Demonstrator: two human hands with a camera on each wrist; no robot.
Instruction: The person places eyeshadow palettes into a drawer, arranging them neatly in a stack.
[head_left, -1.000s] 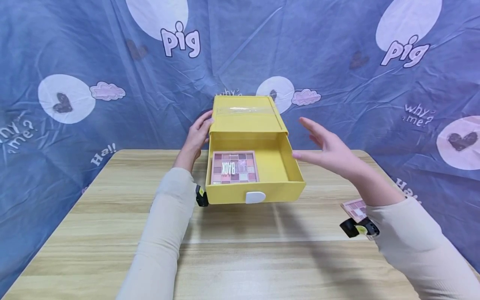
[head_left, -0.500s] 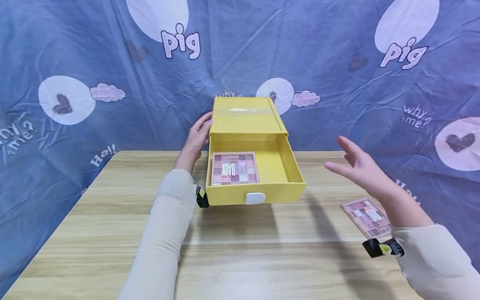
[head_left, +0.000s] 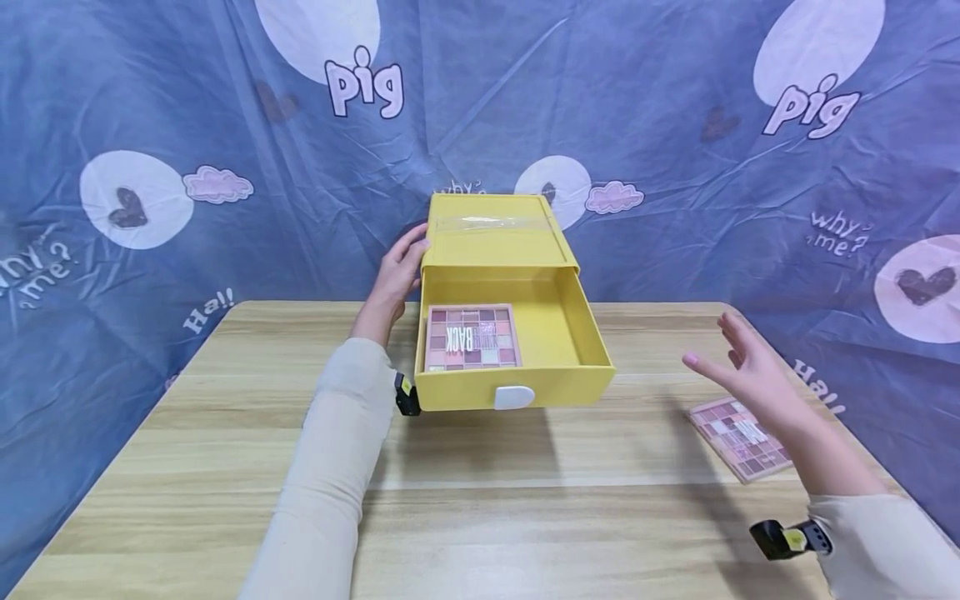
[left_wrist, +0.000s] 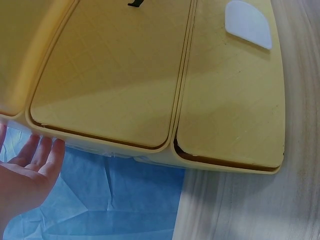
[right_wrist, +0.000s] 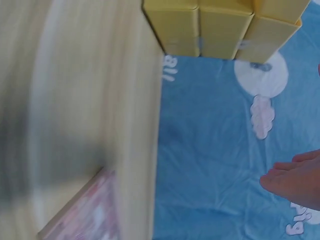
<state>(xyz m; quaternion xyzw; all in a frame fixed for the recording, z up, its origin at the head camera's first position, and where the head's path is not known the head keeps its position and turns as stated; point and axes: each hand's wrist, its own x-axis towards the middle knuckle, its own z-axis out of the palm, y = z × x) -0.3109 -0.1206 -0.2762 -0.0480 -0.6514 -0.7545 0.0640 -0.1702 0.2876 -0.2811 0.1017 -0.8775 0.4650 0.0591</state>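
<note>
A yellow drawer cabinet (head_left: 491, 233) stands at the back of the table, its top drawer (head_left: 566, 333) pulled out. In that drawer's left part lies a pink eyeshadow palette (head_left: 471, 337) with lettering on its lid. My left hand (head_left: 393, 279) rests against the cabinet's left side; in the left wrist view its fingers (left_wrist: 47, 155) are straight along the side wall. On the right, my right hand (head_left: 757, 375) is in the air, fingers spread and holding nothing. A second eyeshadow palette (head_left: 738, 437) lies on the table just below it, partly covered by the forearm.
Two lower drawers, the middle one (left_wrist: 110, 75) and the bottom one (left_wrist: 230, 100), are closed in the left wrist view. The wooden table (head_left: 487, 533) meets a blue printed cloth (head_left: 300, 208) at the back and sides. A white handle (head_left: 514, 397) sits on the pulled-out drawer's front.
My right hand has moved away from the drawer, to the right and lower, toward the second palette, uncovering more of it. The left hand and cabinet have stayed in place.
</note>
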